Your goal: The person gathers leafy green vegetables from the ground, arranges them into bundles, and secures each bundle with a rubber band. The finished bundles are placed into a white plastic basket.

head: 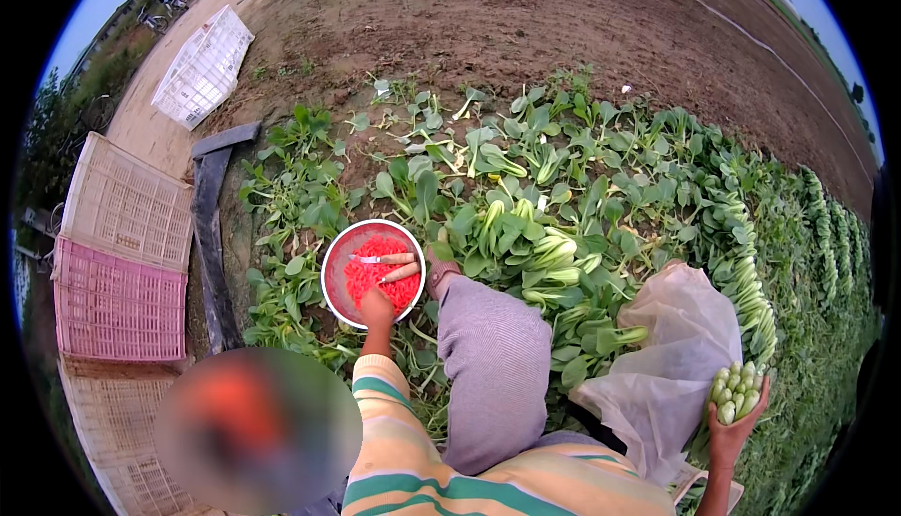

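My left hand (pixel 377 307) reaches down into a red metal basin (pixel 336 276) with a pale rim, its fingertips among a heap of red ties (pixel 373 248). Whether the fingers grip any ties is hidden. Two wooden-handled knives (pixel 398 258) lie on the heap. Out at the right, my right hand (pixel 735 431) is closed around a bunch of bok choy (pixel 736 390), pale stem ends up and leaves mostly hidden below. Cut bok choy (pixel 552 252) lies in a pile beside my bent leg (pixel 493 361). A translucent plastic sheet (pixel 676 347) covers my other leg.
Bok choy bunches (pixel 752 290) lie in a long row at the right. Pink and cream plastic crates (pixel 120 298) line the left, near a black strip (pixel 211 234). A white crate (pixel 204 69) stands on the path. A blurred patch hides the lower left.
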A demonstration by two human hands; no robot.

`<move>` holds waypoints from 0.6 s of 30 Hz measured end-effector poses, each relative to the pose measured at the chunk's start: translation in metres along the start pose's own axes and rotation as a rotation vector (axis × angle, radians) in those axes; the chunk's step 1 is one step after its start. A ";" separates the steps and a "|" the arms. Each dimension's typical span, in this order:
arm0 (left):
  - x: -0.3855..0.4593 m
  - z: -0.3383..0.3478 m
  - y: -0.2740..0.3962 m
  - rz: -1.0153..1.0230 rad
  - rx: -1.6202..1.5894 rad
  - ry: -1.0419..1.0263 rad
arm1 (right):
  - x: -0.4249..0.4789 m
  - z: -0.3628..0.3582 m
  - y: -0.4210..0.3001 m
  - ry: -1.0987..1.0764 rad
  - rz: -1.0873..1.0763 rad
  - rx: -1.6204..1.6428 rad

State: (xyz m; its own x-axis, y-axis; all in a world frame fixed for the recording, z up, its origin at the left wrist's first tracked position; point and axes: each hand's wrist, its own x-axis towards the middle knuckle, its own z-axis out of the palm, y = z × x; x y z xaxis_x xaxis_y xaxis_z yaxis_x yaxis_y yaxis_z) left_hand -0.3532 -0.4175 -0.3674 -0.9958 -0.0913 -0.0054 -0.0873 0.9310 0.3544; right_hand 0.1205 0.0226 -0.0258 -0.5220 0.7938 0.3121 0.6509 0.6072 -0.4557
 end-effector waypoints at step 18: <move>0.004 -0.214 0.299 0.377 -1.335 -0.675 | 0.007 -0.003 -0.030 -0.029 -0.020 0.052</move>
State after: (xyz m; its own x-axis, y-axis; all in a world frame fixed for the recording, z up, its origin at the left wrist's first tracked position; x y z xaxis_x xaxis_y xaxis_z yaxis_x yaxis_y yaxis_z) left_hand -0.3778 -0.2150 -0.0611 -0.8123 0.5832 -0.0041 -0.1155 -0.1540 0.9813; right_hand 0.0989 0.0097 -0.0072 -0.5507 0.7797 0.2979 0.6108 0.6197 -0.4929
